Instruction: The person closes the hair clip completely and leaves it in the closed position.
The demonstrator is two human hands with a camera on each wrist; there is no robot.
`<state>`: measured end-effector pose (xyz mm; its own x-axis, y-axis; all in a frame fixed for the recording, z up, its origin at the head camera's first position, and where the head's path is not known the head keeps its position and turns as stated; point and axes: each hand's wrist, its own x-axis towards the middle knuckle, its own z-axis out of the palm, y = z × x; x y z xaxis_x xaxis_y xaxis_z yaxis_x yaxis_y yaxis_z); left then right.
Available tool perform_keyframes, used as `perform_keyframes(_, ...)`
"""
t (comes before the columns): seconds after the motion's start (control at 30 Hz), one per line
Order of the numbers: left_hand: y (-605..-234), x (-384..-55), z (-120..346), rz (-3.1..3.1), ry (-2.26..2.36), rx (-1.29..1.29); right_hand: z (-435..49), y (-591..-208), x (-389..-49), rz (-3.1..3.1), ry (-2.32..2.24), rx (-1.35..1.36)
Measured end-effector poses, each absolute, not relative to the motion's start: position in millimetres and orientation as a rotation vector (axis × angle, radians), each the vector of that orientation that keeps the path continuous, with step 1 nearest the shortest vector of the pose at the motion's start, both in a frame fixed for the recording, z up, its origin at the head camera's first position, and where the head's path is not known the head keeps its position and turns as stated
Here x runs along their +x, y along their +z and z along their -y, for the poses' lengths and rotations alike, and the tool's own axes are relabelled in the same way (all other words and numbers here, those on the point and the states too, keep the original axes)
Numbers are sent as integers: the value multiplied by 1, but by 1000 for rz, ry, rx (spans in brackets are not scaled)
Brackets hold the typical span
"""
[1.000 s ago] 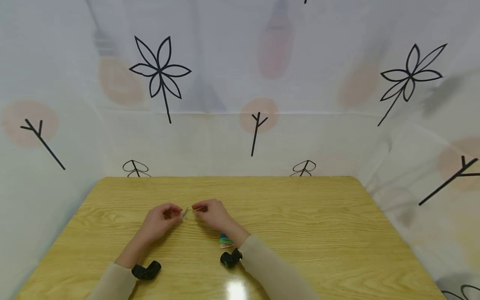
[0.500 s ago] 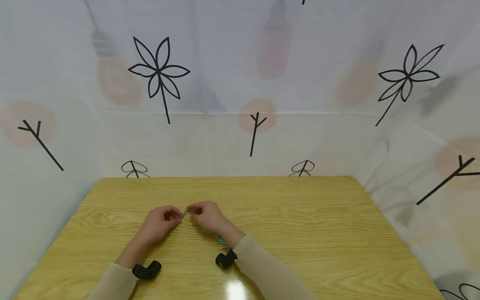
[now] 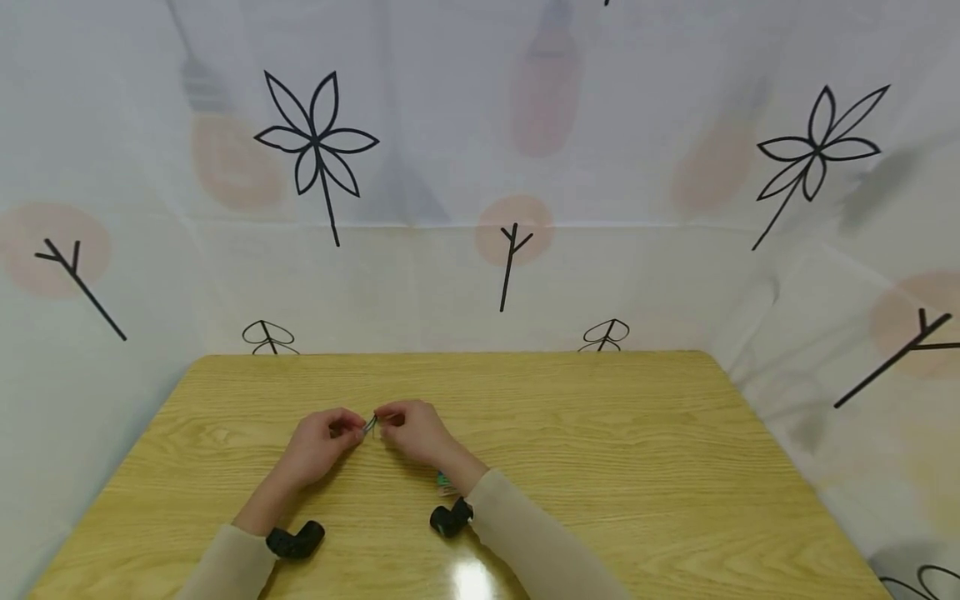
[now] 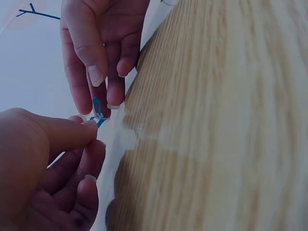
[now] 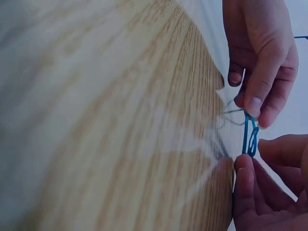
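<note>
A blue paper clip (image 5: 250, 137) spans the small gap between the two hands, held over the table. My left hand (image 3: 322, 446) pinches it at one end between thumb and index finger. Thin grey wire loops (image 5: 231, 111) stick out beside those fingertips; how they join the clip is too blurred to tell. At the clip's other end, my right hand (image 3: 420, 433) has its thumb and index fingertip close around it. The left wrist view shows the blue clip (image 4: 97, 107) standing up from the left fingertips, with the right fingers behind it.
A small pile of coloured paper clips (image 3: 446, 483), partly hidden by the right wrist, lies on the wooden table (image 3: 600, 467). Black wrist cameras sit on both wrists. A patterned white cloth (image 3: 420, 283) hangs behind the table.
My right hand has moved left to the left hand, closing the gap between the fingertips. Over the last half second both hands have stayed nearly in place, with small finger shifts.
</note>
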<state>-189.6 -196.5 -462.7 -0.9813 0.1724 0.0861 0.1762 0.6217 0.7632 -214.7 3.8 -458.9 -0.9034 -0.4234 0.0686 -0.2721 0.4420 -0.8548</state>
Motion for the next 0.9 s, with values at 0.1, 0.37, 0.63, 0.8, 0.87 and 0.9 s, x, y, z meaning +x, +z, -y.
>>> perform_keyframes(0.1,-461,-190,195,2800,-1365,-295,-4,-459,-215,-2540,-1491,-598)
perform_keyframes(0.37,-455,-191,187,2663,-1721,-232,-6,-457,-217,-2555,-1629,-519)
perform_keyframes(0.63,-453,-187,181,2587,-1771,-358,-17,-448,-213,-2498,-1733,-470)
perform_keyframes(0.8,-453,-186,175,2556,-1783,-445,-27,-444,-209,-2442,-1755,-434)
perform_keyframes(0.87,-454,-186,171,2532,-1805,-491,-31,-443,-208,-2436,-1767,-436)
perform_keyframes(0.9,-454,-186,170,2518,-1815,-525,-33,-442,-207,-2433,-1773,-434)
